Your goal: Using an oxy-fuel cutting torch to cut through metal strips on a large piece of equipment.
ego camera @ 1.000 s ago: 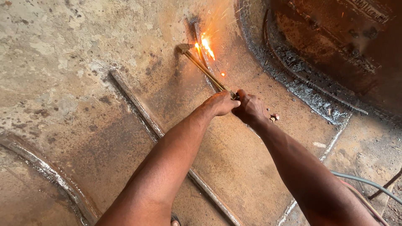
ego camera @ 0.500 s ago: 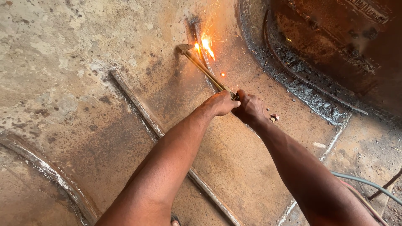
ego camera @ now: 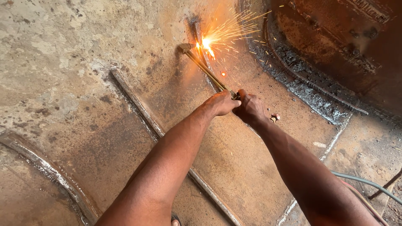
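A brass cutting torch (ego camera: 205,69) reaches from my hands up to the rusty steel plate (ego camera: 83,83). My left hand (ego camera: 221,103) and my right hand (ego camera: 250,108) grip its handle side by side. At the torch head a bright flame (ego camera: 206,42) burns on a dark cut line in the plate, and sparks (ego camera: 234,29) fan out to the upper right. A small valve knob (ego camera: 274,118) shows just right of my right wrist.
Welded ribs (ego camera: 142,109) run diagonally across the plate. A curved, slag-crusted cut edge (ego camera: 301,83) borders a dark rusty piece at the upper right. A grey hose (ego camera: 364,182) trails at the lower right. A curved seam (ego camera: 46,171) lies at the lower left.
The flame has flared and now throws a wide fan of sparks to the upper right. My hands and the torch have hardly moved.
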